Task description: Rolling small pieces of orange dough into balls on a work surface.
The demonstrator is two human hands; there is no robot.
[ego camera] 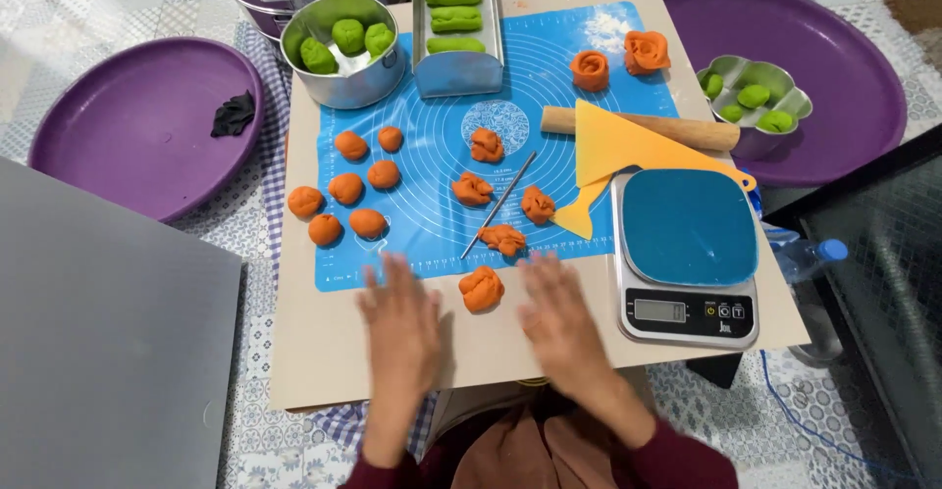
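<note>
A lumpy orange dough piece (pixel 481 288) lies on the board's near edge, untouched.

The orange dough lump (pixel 481 288) is looking soft and matt. The blue mat (pixel 432 224) is looking smooth, maybe rubbery. The round tin (pixel 343 85) is shining like metal.

One head-worn view, looking steeply down on the counter (pixel 324 352)

The camera sits above the counter's near edge and faces away from the person — the far edge runs out of frame at the top, both side edges show in full, and the blurred hands (pixel 481 327) enter from the bottom, close beneath the lens.
</note>
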